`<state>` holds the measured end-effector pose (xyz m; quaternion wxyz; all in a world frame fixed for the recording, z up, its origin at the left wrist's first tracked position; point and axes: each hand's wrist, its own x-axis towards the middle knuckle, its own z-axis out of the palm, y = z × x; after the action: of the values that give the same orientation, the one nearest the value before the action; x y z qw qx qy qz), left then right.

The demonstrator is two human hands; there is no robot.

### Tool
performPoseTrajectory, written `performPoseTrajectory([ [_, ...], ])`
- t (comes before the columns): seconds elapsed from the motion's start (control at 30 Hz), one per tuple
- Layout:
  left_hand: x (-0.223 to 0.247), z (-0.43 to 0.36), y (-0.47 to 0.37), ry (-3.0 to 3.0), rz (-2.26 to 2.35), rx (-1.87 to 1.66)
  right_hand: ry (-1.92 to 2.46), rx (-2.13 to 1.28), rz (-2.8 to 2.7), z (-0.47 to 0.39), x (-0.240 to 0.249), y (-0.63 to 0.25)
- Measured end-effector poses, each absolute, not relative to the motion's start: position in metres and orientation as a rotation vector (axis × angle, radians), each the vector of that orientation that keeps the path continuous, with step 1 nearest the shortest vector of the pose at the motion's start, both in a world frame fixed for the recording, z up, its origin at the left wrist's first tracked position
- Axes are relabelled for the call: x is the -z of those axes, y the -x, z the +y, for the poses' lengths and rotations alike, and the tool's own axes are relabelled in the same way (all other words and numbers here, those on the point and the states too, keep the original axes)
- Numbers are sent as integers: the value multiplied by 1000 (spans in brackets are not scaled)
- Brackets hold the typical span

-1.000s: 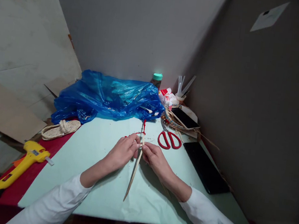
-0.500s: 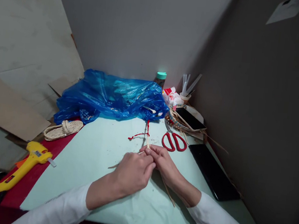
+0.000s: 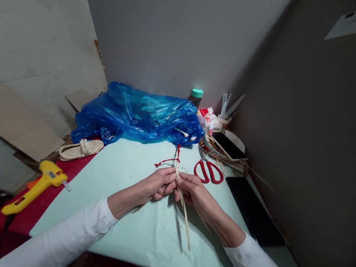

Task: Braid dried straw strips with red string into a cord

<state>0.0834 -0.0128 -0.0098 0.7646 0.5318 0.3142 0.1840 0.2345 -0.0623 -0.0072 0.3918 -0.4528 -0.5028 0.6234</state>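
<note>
Yellow plastic marks the glue gun (image 3: 35, 188) at the lower left of the frame. At the centre, the left hand (image 3: 157, 183) meets the upper part of a pale straw strip (image 3: 184, 213), fingertips pinched on it below the red cord (image 3: 178, 153). The strip looks light, dry and springy, likely to split if creased; near that cord seems the surest hold. The right hand (image 3: 195, 191) pinches there too, beside the scissors (image 3: 207, 164) right of centre.
</note>
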Motion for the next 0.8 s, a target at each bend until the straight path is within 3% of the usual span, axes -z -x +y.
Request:
performPoseTrajectory([
  [0.2, 10, -13, -81, -1460, 712, -569, 1211, -1552, -1421, -63, 11, -235],
  [0.43, 15, -15, -80, -1855, 942, -659, 1465, -1149, -1798, -69, 5, -238],
  [0.8, -5, -22, -76, -1654, 1111, -612, 1775, -818, -2074, -74, 17, -248],
])
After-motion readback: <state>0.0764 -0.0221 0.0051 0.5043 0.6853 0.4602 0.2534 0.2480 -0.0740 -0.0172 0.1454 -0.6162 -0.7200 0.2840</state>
